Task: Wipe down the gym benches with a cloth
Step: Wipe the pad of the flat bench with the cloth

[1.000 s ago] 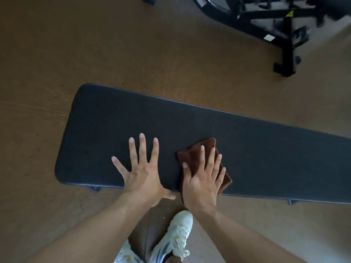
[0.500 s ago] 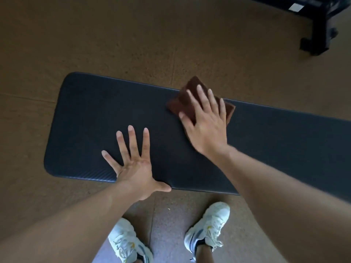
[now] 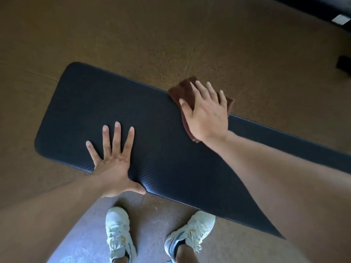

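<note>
The right hand [image 3: 207, 114] presses the brown cloth [image 3: 182, 91] flat, fingers spread, at the table's [image 3: 106, 103] far edge; the left hand [image 3: 114, 164] braces open-palmed. One corner overhangs (nothing pinches it), so it could slip off.

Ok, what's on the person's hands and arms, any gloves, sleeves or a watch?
Nothing is worn: the left hand and right hand are gloveless, with no rings visible. Both forearms are bare as far as the picture shows, with no sleeves, watch or wristband.
</note>
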Available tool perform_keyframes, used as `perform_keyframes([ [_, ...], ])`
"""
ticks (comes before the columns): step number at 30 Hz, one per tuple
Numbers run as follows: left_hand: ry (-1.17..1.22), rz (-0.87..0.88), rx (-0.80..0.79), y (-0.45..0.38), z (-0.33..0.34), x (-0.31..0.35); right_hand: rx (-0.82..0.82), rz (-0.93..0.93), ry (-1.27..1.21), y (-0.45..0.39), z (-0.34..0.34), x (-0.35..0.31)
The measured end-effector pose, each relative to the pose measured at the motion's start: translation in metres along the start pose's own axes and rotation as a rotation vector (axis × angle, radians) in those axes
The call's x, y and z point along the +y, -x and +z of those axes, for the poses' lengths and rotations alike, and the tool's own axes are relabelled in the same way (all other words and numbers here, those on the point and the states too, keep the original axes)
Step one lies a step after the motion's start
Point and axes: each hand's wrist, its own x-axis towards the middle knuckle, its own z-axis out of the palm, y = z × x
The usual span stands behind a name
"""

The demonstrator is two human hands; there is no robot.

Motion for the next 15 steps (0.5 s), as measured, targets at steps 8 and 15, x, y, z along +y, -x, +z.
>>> perform_keyframes([
  [8,0.023,0.017,0.010,0.000,0.003,-0.001,-0.005,-0.350,0.036,0.134,0.029,-0.001],
  [15,0.037,0.067,0.104,-0.007,0.014,-0.011,-0.153,-0.619,0.230,0.170,0.039,0.014],
])
